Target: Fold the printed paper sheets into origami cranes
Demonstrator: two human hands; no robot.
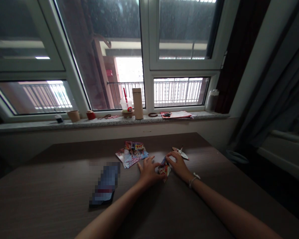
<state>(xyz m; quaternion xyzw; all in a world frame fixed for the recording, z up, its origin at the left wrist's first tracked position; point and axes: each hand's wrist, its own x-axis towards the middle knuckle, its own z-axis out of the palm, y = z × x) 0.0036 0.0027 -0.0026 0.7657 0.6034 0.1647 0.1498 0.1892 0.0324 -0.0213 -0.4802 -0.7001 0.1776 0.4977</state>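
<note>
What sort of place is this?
Probably a home or dorm room: a brown table by a window, a sill holding a plastic drink cup, and a grey curtain.

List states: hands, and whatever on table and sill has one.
Left hand, at paper, grip unclear
Right hand, pinching paper
Paper, folded, between hands
Second paper, folded, unheld
Sheets, loosely piled
Phone, lying flat, screen blurred
Straw cup, upright, straw in
Flask, upright
Bottle, upright
Tan cup, upright

Dim, backlit through the window (146,49) beyond the left hand (149,171), burnt out to white there; nearly black well right of the right hand (178,164); pixelated over the phone (106,184); stretched toward the edges.
</note>
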